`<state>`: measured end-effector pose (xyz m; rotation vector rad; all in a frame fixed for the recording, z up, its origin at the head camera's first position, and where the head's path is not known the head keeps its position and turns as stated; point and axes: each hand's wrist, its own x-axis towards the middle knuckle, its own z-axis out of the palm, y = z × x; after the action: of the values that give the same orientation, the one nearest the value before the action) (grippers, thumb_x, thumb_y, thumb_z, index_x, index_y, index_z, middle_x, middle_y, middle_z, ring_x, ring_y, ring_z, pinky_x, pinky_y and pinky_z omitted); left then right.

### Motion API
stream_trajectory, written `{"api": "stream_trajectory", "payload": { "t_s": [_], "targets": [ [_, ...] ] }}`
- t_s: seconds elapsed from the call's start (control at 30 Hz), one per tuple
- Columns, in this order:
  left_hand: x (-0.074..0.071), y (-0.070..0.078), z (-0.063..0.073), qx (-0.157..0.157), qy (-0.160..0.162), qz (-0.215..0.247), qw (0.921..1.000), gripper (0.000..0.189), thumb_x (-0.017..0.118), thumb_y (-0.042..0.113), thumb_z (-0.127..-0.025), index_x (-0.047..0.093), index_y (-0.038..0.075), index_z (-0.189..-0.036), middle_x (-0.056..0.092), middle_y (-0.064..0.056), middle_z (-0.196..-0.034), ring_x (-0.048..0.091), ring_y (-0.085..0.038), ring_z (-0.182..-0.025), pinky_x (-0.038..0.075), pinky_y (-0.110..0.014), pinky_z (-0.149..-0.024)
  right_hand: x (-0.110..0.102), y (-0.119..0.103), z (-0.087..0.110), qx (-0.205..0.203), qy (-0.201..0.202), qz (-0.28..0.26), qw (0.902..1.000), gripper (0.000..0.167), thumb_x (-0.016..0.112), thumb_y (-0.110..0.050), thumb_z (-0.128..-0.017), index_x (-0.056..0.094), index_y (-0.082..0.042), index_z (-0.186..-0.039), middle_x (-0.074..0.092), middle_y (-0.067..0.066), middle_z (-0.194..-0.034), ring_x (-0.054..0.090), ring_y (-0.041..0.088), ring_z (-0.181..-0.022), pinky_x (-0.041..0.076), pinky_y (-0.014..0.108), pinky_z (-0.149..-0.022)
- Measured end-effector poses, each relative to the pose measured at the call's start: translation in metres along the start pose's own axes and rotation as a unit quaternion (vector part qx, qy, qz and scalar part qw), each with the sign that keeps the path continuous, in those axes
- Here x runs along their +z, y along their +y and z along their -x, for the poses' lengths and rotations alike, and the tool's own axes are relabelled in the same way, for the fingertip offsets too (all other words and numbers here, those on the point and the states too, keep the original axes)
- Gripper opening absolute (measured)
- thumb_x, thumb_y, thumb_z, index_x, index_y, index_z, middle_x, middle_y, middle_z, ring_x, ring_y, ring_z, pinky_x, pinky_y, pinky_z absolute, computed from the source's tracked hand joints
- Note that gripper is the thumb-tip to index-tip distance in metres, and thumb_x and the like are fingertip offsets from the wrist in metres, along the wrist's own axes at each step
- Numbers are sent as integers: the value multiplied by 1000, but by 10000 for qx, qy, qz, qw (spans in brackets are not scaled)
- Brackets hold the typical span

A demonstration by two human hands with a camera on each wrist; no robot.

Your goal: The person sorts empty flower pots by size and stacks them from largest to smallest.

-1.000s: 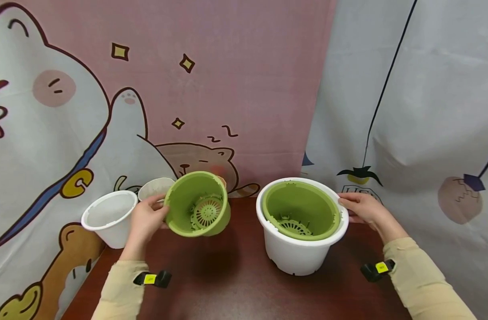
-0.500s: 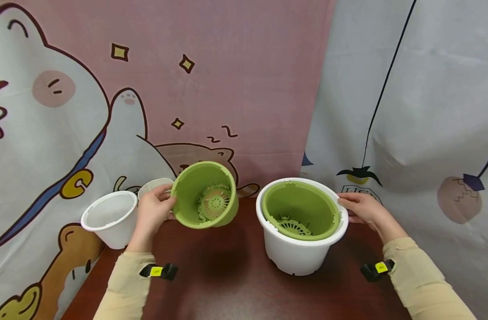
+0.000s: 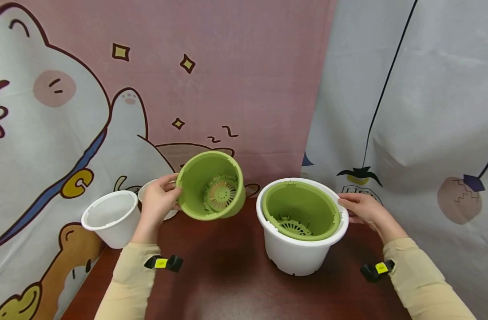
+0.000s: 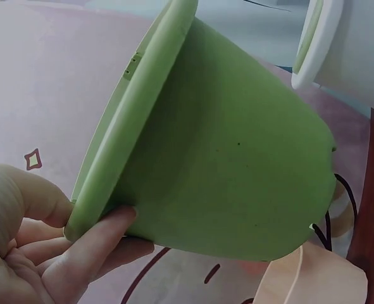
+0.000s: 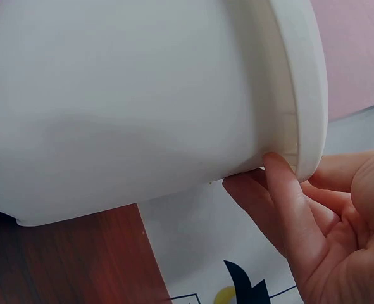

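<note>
My left hand (image 3: 159, 200) pinches the rim of a green flowerpot (image 3: 232, 209) and holds it tilted in the air, its mouth turned toward the head camera. A slotted base shows inside it. The left wrist view has the thumb on one side of the rim and fingers under the outer wall of this green flowerpot (image 4: 231, 158). On the table, a large white flowerpot (image 3: 295, 258) stands upright with a second green flowerpot (image 3: 299, 200) nested in it. My right hand (image 3: 365, 209) grips the white pot's right rim; the right wrist view shows fingers beneath the rim.
At the far left stands a smaller white pot (image 3: 112, 222). Another pale pot (image 3: 144, 189) is behind it, partly hidden by my left hand. The dark red table (image 3: 244, 284) meets a cartoon-printed cloth (image 3: 259, 89) at the back.
My left hand has carried the green flowerpot up and to the right, toward the large white flowerpot. The right hand and the nested pots have stayed in place.
</note>
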<state>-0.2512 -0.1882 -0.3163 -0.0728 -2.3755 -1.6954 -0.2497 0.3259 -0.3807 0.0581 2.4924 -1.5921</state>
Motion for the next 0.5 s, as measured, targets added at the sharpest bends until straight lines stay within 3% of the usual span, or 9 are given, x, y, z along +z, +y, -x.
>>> {"api": "stream_trajectory", "payload": {
  "t_s": [0.3, 0.5],
  "targets": [
    [7, 12, -5, 318, 13, 101, 9994, 43, 57, -2, -90, 59, -3, -133, 66, -30, -110, 68, -17, -65, 58, -35, -53, 0, 0, 0, 24, 17, -6, 10000, 58, 56, -24, -103, 38, 12, -145, 67, 10, -107, 67, 11, -84, 59, 32, -72],
    [12, 21, -8, 479, -62, 205, 9986, 40, 57, -1, -90, 60, -3, -130, 67, -29, -110, 69, -19, -66, 58, -42, -56, 0, -1, 1, 41, 22, -44, 10000, 59, 57, -25, -102, 38, 13, -144, 67, 11, -108, 67, 11, -84, 59, 32, -72]
  ]
}}
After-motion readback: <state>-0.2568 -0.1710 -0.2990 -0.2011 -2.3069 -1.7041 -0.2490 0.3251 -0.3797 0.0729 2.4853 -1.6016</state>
